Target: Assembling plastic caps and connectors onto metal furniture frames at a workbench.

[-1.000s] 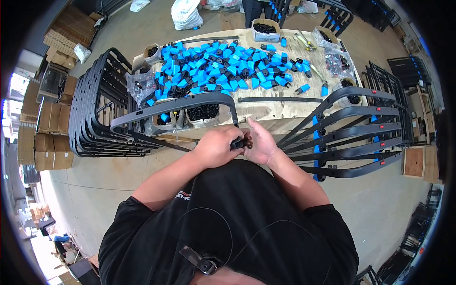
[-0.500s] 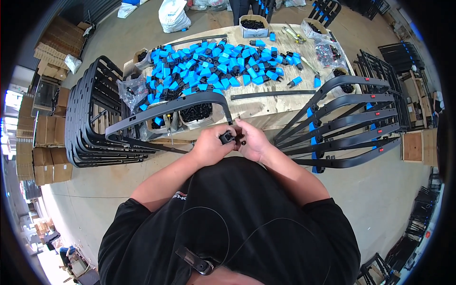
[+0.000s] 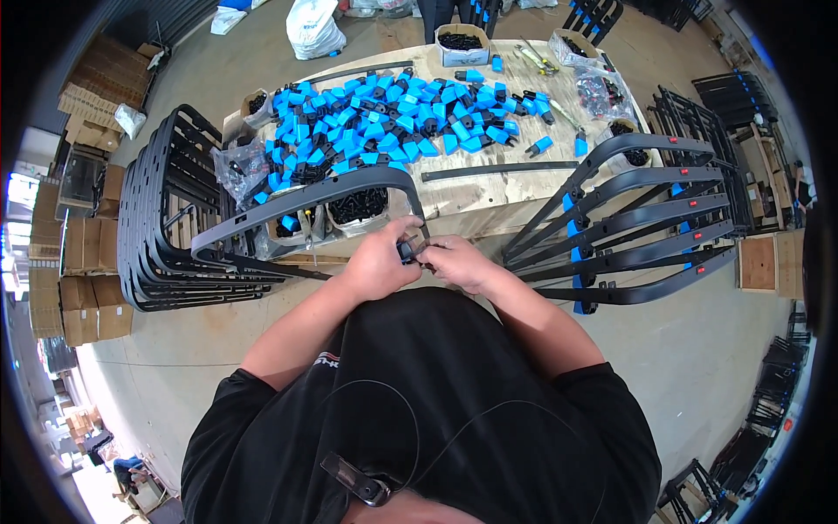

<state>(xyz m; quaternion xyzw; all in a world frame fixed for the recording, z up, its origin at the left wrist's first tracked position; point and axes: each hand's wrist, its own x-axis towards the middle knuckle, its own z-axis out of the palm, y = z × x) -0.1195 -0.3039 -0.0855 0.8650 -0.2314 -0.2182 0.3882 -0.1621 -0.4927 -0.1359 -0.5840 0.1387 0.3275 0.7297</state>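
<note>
Close in front of my body, my left hand (image 3: 380, 264) is closed round a small black part (image 3: 405, 251). It sits at the right end of a black bent tube frame (image 3: 305, 203) that spans from the left stack to my hands. My right hand (image 3: 460, 264) is closed, with fingers pinched against the same end of the frame; whatever they hold is mostly hidden. Just beyond my left hand stands a box of small black parts (image 3: 360, 208). A large heap of blue and black plastic pieces (image 3: 384, 118) covers the middle of the wooden table (image 3: 489, 194).
Black frames (image 3: 166, 218) stand stacked at the left. Several more frames with blue pieces (image 3: 646, 214) fan out at the right. A flat black bar (image 3: 497, 171) lies along the near table edge. A box of dark parts (image 3: 461, 44) and a plastic bag (image 3: 602, 94) are farther back.
My right hand has gone from raised, parted fingers to a pinch close against the left hand. My left hand has shifted slightly left, with its fingers reaching up along the frame's end.
</note>
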